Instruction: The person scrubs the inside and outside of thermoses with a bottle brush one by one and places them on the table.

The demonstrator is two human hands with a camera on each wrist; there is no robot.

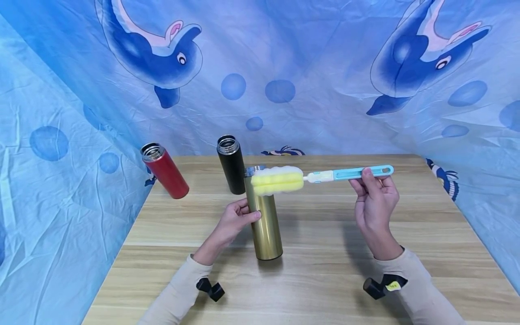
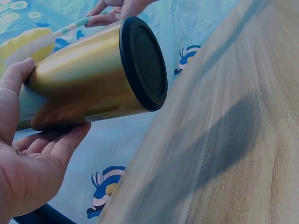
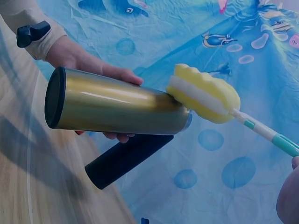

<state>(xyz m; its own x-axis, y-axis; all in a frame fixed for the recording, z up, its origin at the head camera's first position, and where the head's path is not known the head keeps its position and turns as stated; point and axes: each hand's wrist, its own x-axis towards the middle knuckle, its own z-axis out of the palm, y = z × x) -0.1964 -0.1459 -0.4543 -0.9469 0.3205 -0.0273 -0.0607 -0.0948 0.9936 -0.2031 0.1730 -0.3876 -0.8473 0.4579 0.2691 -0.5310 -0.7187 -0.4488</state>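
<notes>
My left hand grips a gold thermos bottle around its body, thumb across the front. The bottle is raised off the table, its dark base showing in the left wrist view. In my right hand is a bottle brush, pinched by its turquoise handle near the end. Its yellow and white sponge head points left and overlaps the bottle's metal mouth in the head view. The right wrist view shows the sponge beside the mouth end, outside the bottle.
A black bottle without a lid stands behind the gold one. Farther left is a red bottle, also uncapped. The wooden table ends at a blue dolphin-print cloth at the back and sides.
</notes>
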